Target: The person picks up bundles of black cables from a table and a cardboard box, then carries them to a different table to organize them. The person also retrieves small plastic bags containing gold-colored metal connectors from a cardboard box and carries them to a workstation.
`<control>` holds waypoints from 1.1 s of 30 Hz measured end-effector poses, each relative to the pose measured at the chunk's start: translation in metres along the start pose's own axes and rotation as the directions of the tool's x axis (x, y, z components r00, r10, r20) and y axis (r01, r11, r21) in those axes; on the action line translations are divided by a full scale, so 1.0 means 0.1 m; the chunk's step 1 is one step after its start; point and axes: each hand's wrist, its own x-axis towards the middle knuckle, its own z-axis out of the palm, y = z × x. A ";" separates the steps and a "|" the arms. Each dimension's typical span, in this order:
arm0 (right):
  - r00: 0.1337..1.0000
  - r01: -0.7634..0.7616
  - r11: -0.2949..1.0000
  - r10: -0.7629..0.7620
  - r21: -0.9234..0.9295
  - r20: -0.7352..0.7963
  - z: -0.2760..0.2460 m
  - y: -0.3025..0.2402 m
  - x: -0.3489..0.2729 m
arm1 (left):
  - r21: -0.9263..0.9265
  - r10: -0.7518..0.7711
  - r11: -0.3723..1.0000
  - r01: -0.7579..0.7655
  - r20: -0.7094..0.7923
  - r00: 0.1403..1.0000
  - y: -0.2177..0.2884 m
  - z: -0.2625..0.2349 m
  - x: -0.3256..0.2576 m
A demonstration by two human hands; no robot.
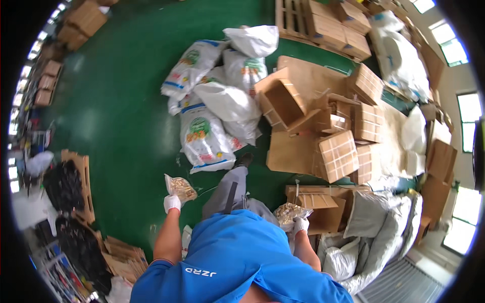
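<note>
My left hand (172, 203), in a white glove, is closed on the gathered edge of a clear plastic bag (182, 188). Small tan pieces fill that bag, too small to name. On the other side of my body, my gloved right hand (301, 224) grips a second clear bag (289, 214) with similar tan and brown contents. This second bag hangs just left of an opened cardboard box (326, 216). Both bags are held above the green floor, one on each side of my legs. My fingers are partly hidden by the gloves and bags.
Large white printed sacks (204, 136) lie piled ahead of my feet. Right of them, several cardboard boxes (337, 155) stand on flattened cardboard (290, 151). Silver-grey padded sacks (371, 217) lie at near right. A wooden pallet (291, 19) carries boxes at the back.
</note>
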 end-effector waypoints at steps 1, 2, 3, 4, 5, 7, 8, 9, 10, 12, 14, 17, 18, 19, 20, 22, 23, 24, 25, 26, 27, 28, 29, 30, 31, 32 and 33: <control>0.997 0.075 0.994 -0.077 -0.074 -0.019 0.09 0.10 -0.05 | -0.033 -0.006 0.999 0.006 -0.012 1.000 -0.26 0.00 -0.09; 0.982 0.181 0.982 -0.184 0.053 0.045 0.18 0.19 -0.08 | -0.062 -0.011 0.998 0.009 -0.024 1.000 -0.52 -0.03 -0.16; 0.986 0.149 0.988 -0.151 0.037 0.075 0.24 0.25 -0.16 | -0.066 -0.028 0.997 0.028 -0.009 1.000 -0.74 -0.05 -0.25; 0.988 0.123 0.992 -0.124 0.021 0.095 0.25 0.30 -0.24 | -0.073 -0.042 0.996 0.043 0.015 0.999 -0.90 -0.06 -0.34; 0.988 0.111 0.994 -0.109 -0.014 0.113 0.25 0.30 -0.35 | -0.035 -0.073 0.997 0.075 0.042 0.996 -1.04 -0.09 -0.45; 0.971 0.207 0.978 -0.202 -0.032 0.127 0.18 0.39 -0.47 | -0.024 -0.066 0.997 0.067 0.066 0.996 -1.46 -0.07 -0.60; 0.957 0.262 0.964 -0.255 -0.038 0.135 0.18 0.41 -0.51 | -0.027 -0.060 0.998 0.062 0.078 0.995 -1.68 -0.04 -0.66; 0.958 0.272 0.958 -0.261 -0.086 0.117 0.17 0.43 -0.51 | -0.039 -0.112 0.992 0.117 0.103 0.988 -1.86 0.01 -0.70; 0.973 0.206 0.971 -0.190 -0.122 0.131 0.16 0.45 -0.50 | -0.044 -0.108 0.993 0.114 0.120 0.987 -2.01 0.03 -0.80; 0.966 0.239 0.953 -0.213 -0.186 0.148 0.15 0.49 -0.55 | -0.056 -0.112 0.991 0.121 0.142 0.983 -2.34 0.00 -0.96; 0.974 0.163 0.967 -0.125 -0.198 0.189 0.16 0.55 -0.68 | -0.070 -0.186 0.978 0.197 0.137 0.973 -2.64 -0.03 -1.09; 0.955 0.238 0.871 -0.128 -0.429 0.268 0.31 0.53 -1.00 | -0.107 -0.304 0.942 0.317 0.124 0.945 -3.19 0.02 -1.14; 0.956 0.201 0.908 -0.099 -0.368 0.278 0.34 0.55 -1.07 | -0.118 -0.341 0.927 0.356 0.131 0.931 -3.35 0.04 -1.13; 0.958 0.210 0.887 -0.104 -0.412 0.266 0.44 0.47 -1.28 | -0.144 -0.358 0.915 0.377 0.141 0.923 -3.48 0.03 -1.11; 0.957 0.227 0.855 -0.106 -0.467 0.270 0.58 0.37 -1.48 | -0.171 -0.374 0.902 0.397 0.151 0.915 -3.61 0.01 -1.07; 0.954 0.257 0.761 -0.102 -0.595 0.281 0.74 0.20 -1.77 | -0.218 -0.437 0.859 0.463 0.157 0.886 -3.83 -0.02 -1.02; 0.955 0.260 0.726 -0.096 -0.637 0.280 0.88 0.14 -1.84 | -0.241 -0.482 0.830 0.504 0.145 0.864 -3.94 -0.03 -0.99; 0.956 0.262 0.691 -0.091 -0.674 0.279 1.02 0.11 -1.91 | -0.266 -0.519 0.803 0.533 0.126 0.845 -4.04 -0.05 -0.91; 0.955 0.270 0.654 -0.087 -0.707 0.284 1.17 0.07 -1.93 | -0.262 -0.522 0.808 0.527 0.097 0.848 -4.11 -0.12 -0.78; 0.948 0.296 0.646 -0.109 -0.704 0.299 1.33 0.05 -1.96 | -0.254 -0.523 0.814 0.522 0.067 0.850 -4.15 -0.17 -0.69; 0.941 0.322 0.639 -0.131 -0.699 0.313 1.48 0.04 -1.98 | -0.245 -0.519 0.824 0.511 0.034 0.854 -4.21 -0.24 -0.60; 0.934 0.344 0.633 -0.152 -0.694 0.325 1.65 0.04 -2.00 | -0.300 -0.531 0.799 0.521 0.052 0.846 -4.28 -0.34 -0.46; 0.939 0.333 0.654 -0.166 -0.679 0.301 1.87 -0.01 -2.07 | -0.354 -0.540 0.773 0.526 0.067 0.839 -4.36 -0.42 -0.30; 0.929 0.360 0.672 -0.199 -0.647 0.311 2.26 -0.08 -2.24 | -0.409 -0.544 0.746 0.526 0.081 0.835 -4.39 -0.55 -0.11; 0.920 0.385 0.684 -0.232 -0.619 0.316 2.60 -0.16 -2.43 | -0.343 -0.543 0.753 0.561 0.157 0.825 -4.44 -0.70 0.08; 0.900 0.429 0.686 -0.269 -0.587 0.343 2.91 -0.23 -2.66 | -0.268 -0.547 0.760 0.592 0.228 0.806 -4.43 -0.96 0.26; 0.875 0.462 0.739 -0.291 -0.490 0.387 3.18 -0.30 -2.71 | -0.248 -0.549 0.764 0.596 0.237 0.802 -4.49 -1.15 0.41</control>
